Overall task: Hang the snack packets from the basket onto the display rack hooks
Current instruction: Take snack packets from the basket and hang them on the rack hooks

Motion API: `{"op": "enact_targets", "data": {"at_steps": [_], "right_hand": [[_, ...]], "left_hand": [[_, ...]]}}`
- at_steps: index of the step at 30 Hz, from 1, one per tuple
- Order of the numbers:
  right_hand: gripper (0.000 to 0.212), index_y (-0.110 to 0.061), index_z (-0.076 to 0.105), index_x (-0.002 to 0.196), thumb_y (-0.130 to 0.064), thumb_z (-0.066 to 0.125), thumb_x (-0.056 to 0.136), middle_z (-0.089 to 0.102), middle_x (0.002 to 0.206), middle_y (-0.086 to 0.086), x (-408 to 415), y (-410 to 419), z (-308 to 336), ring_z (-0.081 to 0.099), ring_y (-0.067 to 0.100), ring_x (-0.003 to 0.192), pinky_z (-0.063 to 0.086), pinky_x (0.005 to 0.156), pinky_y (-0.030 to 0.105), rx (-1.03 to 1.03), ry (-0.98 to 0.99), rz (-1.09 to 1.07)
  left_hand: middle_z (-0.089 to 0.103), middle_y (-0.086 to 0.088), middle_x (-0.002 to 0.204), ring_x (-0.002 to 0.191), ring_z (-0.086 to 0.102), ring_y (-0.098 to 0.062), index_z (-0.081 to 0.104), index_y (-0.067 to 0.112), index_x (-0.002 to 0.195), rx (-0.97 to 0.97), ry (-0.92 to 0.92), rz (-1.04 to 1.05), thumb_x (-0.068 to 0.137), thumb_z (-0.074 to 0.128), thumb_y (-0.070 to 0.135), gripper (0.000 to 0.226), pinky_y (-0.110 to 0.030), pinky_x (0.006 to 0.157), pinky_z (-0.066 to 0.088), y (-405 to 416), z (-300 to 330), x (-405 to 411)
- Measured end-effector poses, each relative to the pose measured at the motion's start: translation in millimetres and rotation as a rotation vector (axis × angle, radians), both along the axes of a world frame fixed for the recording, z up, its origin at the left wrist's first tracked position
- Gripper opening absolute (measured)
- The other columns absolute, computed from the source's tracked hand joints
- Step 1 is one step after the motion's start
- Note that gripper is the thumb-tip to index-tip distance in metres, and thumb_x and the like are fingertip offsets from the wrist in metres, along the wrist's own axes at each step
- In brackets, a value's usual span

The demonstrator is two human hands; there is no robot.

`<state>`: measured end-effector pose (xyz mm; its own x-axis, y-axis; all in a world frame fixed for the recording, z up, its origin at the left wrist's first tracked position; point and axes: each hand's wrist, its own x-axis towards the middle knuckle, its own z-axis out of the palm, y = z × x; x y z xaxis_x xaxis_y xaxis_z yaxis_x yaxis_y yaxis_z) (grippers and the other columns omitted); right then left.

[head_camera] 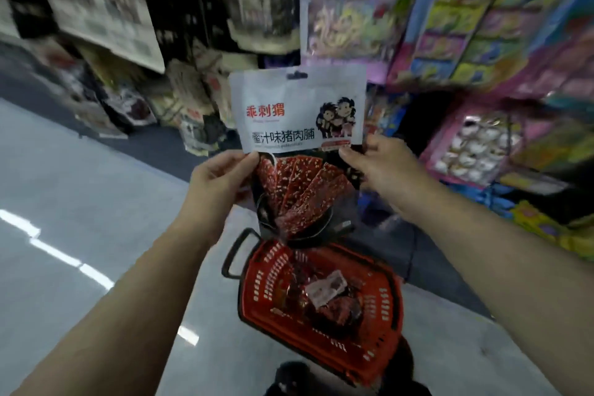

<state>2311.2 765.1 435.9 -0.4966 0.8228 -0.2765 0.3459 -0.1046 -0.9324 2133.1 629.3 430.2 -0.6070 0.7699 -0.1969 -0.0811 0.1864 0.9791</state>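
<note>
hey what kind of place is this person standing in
Most likely a shop aisle: packaged goods hang in rows on the display rack, a red shopping basket sits on the floor, and both hands hold up a snack packet.

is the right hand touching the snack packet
Touching. The head view shows the right hand pinching the snack packet at its right edge, fingertips overlapping the printed front.

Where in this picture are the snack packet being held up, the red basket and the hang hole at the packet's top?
snack packet (299, 125): head view, on its white printed front.
red basket (390, 315): head view, on its right side wall.
hang hole (297, 75): head view, on the dark slot at the packet's top edge.
</note>
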Motion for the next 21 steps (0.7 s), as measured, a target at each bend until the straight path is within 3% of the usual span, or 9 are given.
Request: {"op": "enact_targets", "data": {"at_steps": [3, 5, 7, 10, 14, 18, 21], "right_hand": [[0.013, -0.019, 0.067, 0.1, -0.028, 0.063, 0.092, 0.069, 0.105, 0.008, 20.0, -5.8, 99.0, 0.066, 0.03, 0.098, 0.054, 0.085, 0.043, 0.134, 0.08, -0.11], [0.021, -0.015, 0.065, 0.108, -0.028, 0.062, 0.092, 0.069, 0.103, 0.002, 39.8, -11.5, 158.2, 0.066, 0.022, 0.095, 0.054, 0.082, 0.039, 0.222, 0.132, -0.172], [0.015, -0.013, 0.067, 0.103, -0.022, 0.062, 0.093, 0.071, 0.094, -0.001, 63.0, -18.1, 207.8, 0.067, 0.015, 0.086, 0.051, 0.075, 0.033, 0.31, 0.195, -0.239], [0.009, -0.012, 0.068, 0.096, -0.017, 0.063, 0.091, 0.074, 0.095, 0.005, 102.2, -29.4, 266.0, 0.069, 0.018, 0.088, 0.055, 0.085, 0.04, 0.444, 0.229, -0.34], [0.007, -0.015, 0.068, 0.093, -0.014, 0.062, 0.091, 0.073, 0.098, 0.009, 163.3, -40.6, 322.0, 0.068, 0.027, 0.096, 0.053, 0.091, 0.046, 0.592, 0.238, -0.417], [0.018, -0.025, 0.065, 0.085, -0.012, 0.057, 0.094, 0.072, 0.089, -0.005, 229.0, -40.7, 355.7, 0.068, 0.014, 0.086, 0.054, 0.073, 0.028, 0.652, 0.303, -0.435], [0.012, -0.024, 0.065, 0.09, -0.017, 0.057, 0.095, 0.071, 0.087, -0.006, 282.8, -30.8, 367.6, 0.065, 0.009, 0.076, 0.047, 0.063, 0.023, 0.685, 0.3, -0.476]], "left_hand": [[0.065, 0.006, 0.06, 0.055, 0.059, -0.006, 0.065, 0.013, 0.076, 0.158, 0.13, -0.052, 0.092, 0.061, 0.012, 0.017, -0.018, 0.053, 0.05, 18.8, 97.5, 8.5], [0.063, 0.002, 0.062, 0.058, 0.057, -0.011, 0.064, 0.014, 0.075, 0.254, 0.203, -0.1, 0.092, 0.062, 0.015, 0.018, -0.02, 0.054, 0.048, 30.3, 154.0, 21.8], [0.063, 0.009, 0.06, 0.059, 0.056, -0.005, 0.064, 0.015, 0.075, 0.345, 0.262, -0.142, 0.092, 0.064, 0.016, 0.017, -0.022, 0.058, 0.049, 41.0, 201.8, 39.3], [0.064, 0.017, 0.056, 0.053, 0.054, 0.006, 0.064, 0.013, 0.079, 0.458, 0.308, -0.207, 0.092, 0.063, 0.015, 0.013, -0.013, 0.053, 0.047, 53.5, 258.4, 74.6], [0.07, 0.016, 0.061, 0.055, 0.059, 0.006, 0.066, 0.02, 0.084, 0.595, 0.316, -0.299, 0.092, 0.062, 0.012, 0.012, -0.012, 0.055, 0.05, 63.6, 313.0, 134.2], [0.071, 0.015, 0.062, 0.054, 0.06, 0.006, 0.067, 0.02, 0.083, 0.678, 0.317, -0.347, 0.091, 0.063, 0.013, 0.011, -0.01, 0.054, 0.049, 76.3, 349.4, 201.4], [0.072, 0.013, 0.066, 0.057, 0.063, 0.004, 0.067, 0.021, 0.084, 0.705, 0.308, -0.374, 0.091, 0.064, 0.015, 0.01, -0.014, 0.056, 0.051, 93.3, 364.2, 256.3]]}}
